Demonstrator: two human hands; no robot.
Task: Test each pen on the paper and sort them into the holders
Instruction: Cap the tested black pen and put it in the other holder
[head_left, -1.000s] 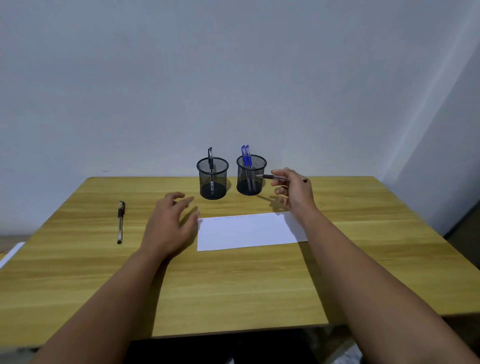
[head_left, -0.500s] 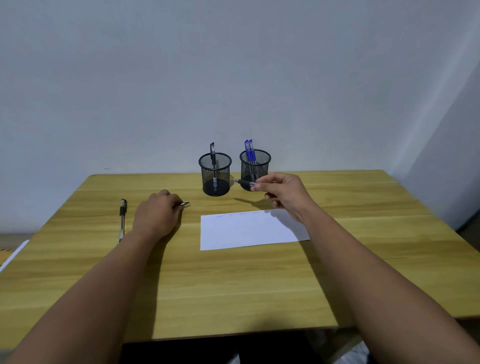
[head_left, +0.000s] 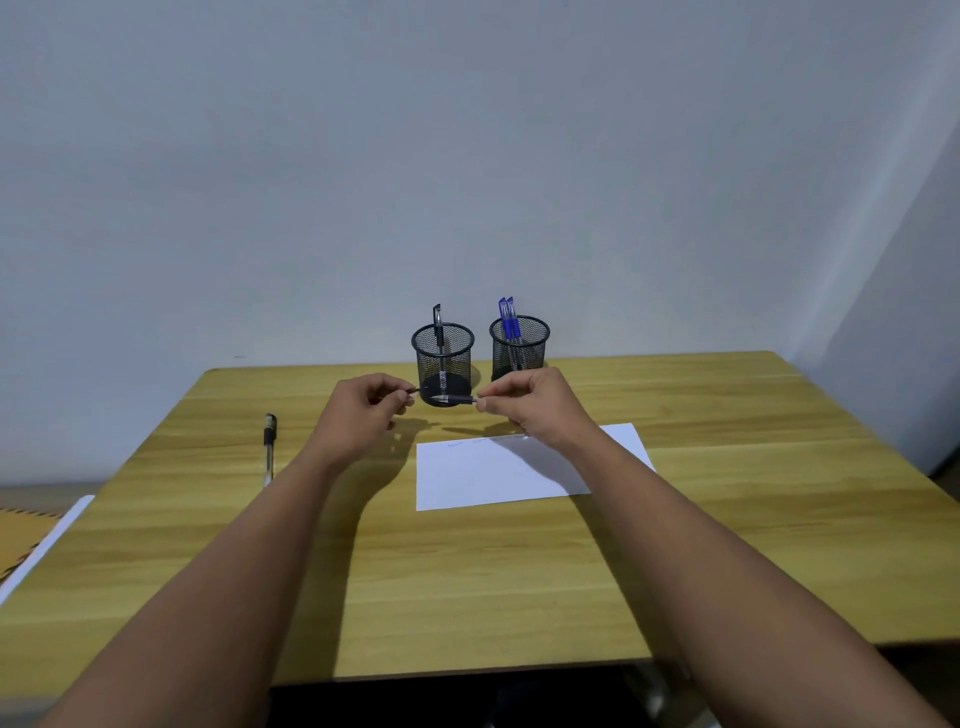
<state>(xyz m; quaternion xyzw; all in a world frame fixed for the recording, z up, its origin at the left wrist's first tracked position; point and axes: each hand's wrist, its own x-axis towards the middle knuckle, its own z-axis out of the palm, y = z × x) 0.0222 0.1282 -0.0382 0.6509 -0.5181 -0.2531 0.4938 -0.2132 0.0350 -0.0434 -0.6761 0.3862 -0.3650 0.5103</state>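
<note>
My right hand (head_left: 524, 402) pinches a dark pen (head_left: 457, 399) whose bare tip points left. My left hand (head_left: 363, 410) pinches the pen cap (head_left: 414, 391) just left of that tip, a small gap between them. Both hands hover above the table in front of the left mesh holder (head_left: 443, 358), which holds one black pen (head_left: 439, 338). The right mesh holder (head_left: 519, 345) holds two blue pens (head_left: 508, 319). The white paper (head_left: 519, 467) lies below my right wrist, with faint scribbles along its far edge. One more capped pen (head_left: 269, 447) lies on the table at the left.
The wooden table (head_left: 727, 519) stands against a plain wall. A white edge and an orange surface (head_left: 31, 535) show beyond the table's left side.
My left hand rose from the table with the cap and moved right. My right hand brought the pen left, so tip and cap now nearly meet in front of the left holder.
</note>
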